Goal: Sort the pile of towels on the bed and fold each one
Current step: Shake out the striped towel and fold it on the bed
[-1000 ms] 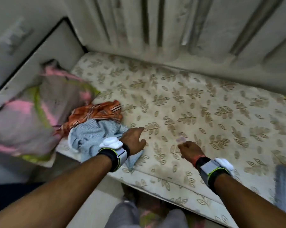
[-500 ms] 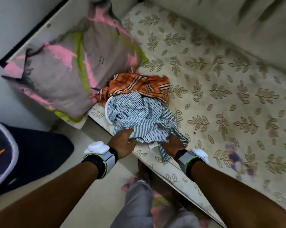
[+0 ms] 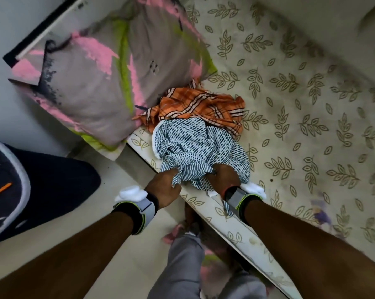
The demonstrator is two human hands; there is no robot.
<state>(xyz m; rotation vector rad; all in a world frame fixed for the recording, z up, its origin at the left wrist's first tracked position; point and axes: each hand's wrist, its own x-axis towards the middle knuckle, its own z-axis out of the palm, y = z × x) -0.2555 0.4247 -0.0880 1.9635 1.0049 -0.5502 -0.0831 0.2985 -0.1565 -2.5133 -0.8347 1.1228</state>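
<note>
A crumpled blue-and-white patterned towel lies at the bed's near edge, partly over an orange checked towel behind it. My left hand grips the blue towel's near left edge with curled fingers. My right hand holds the same towel's near right part, its fingers buried in the cloth. Both wrists wear grey bands with white pads.
The bed has a cream sheet with leaf print. A grey, pink and green pillow leans at the headboard, left of the towels. A dark mat with a grey-edged item lies on the floor at left. My legs stand by the bed edge.
My view swung left and down onto the towels. My right hand moved from the bare sheet to the blue towel; both hands now hold its near edge, bunching it.
</note>
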